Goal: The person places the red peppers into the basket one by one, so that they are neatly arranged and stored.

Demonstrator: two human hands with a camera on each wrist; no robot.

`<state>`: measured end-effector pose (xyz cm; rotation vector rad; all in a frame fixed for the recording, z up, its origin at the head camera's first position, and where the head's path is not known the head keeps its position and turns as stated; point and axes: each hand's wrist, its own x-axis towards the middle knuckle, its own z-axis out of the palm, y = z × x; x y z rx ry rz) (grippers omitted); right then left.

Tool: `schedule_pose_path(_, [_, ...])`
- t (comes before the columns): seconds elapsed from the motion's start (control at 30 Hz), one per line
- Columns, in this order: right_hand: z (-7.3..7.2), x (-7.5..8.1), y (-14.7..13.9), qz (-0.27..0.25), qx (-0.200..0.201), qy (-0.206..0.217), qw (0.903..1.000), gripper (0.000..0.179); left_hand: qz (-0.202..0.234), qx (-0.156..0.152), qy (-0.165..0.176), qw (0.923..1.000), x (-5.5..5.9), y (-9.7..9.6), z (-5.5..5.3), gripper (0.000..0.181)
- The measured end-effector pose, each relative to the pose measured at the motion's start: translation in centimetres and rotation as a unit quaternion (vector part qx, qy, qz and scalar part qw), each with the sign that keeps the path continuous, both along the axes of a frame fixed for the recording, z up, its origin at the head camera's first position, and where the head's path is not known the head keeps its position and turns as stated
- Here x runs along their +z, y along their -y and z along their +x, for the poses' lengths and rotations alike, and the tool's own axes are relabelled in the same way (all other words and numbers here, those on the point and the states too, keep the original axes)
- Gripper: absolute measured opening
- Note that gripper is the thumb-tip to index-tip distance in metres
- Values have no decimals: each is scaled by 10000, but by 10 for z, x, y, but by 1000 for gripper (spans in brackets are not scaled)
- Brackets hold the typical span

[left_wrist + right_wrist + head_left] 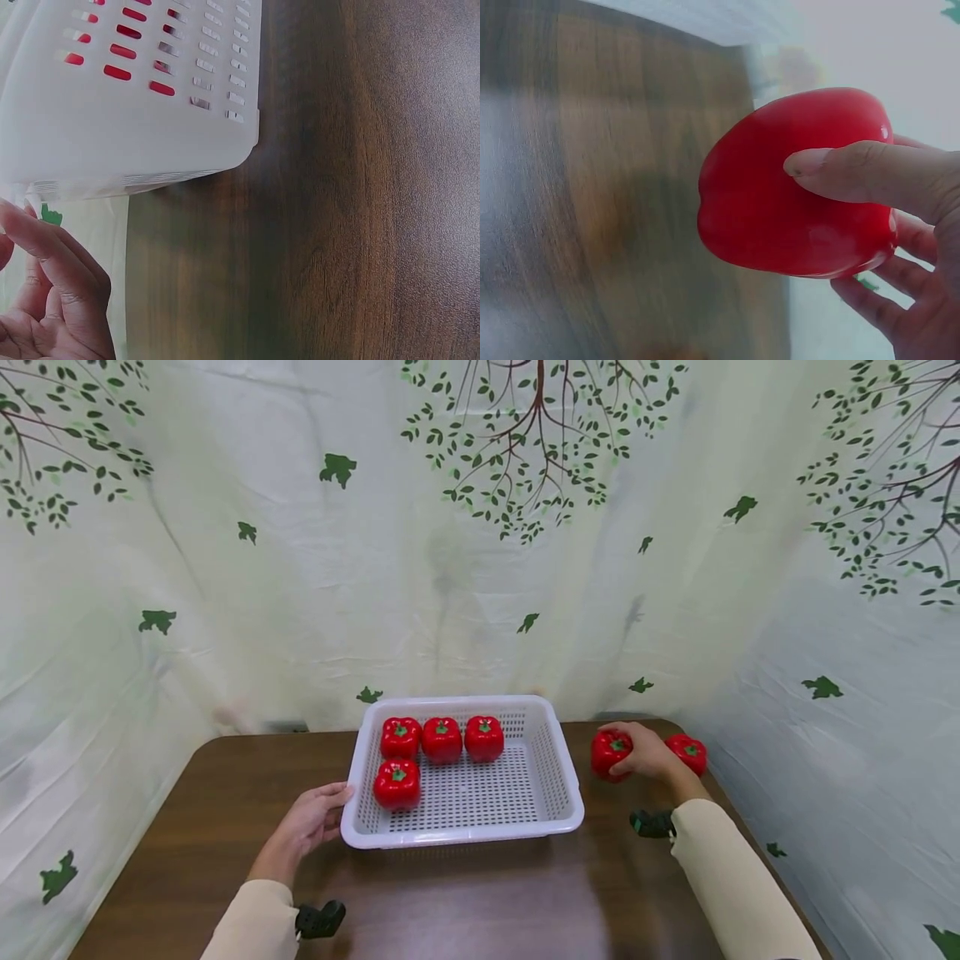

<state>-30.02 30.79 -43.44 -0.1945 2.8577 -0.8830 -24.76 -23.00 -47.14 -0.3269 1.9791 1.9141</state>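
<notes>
My right hand (643,750) grips a red bell pepper (606,753) to the right of the basket. In the right wrist view the thumb lies across the side of that pepper (780,217), the fingers are behind it, and it hangs over the table. A white plastic basket (468,841) with slotted walls stands mid-table. My left hand (311,818) holds its rim at the left side; the left wrist view shows that hand (56,292) with bent fingers by the basket's edge (150,142). Several red bell peppers (397,785) sit upright inside, towards the back and left.
Another red bell pepper (687,753) sits at the table's right edge, behind my right wrist. The brown wooden table (480,902) ends at a pale curtain (450,593) printed with leaves, which hangs behind it and along both sides.
</notes>
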Motion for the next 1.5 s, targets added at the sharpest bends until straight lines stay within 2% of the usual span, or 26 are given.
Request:
schedule_pose_path(0.33, [12,13,13,-66,259,-73,9996,79,95,14,-65,9999,1,4,1,53])
schedule_pose_path(0.7, [24,32,17,-82,274,-225,9993,80,94,111,-40,9999,1,1,-1,48])
schedule_pose_path(0.97, [32,43,22,-94,457,-404,9981,77,367,122,-84,9992,-1,2,-1,37])
schedule_pose_path(1.37, [42,56,40,-401,779,-463,9951,77,112,6,-128,9999,2,0,-1,55])
schedule_pose_path(1.5, [44,59,50,-442,839,-474,9944,78,-16,44,-58,10000,0,0,0,55])
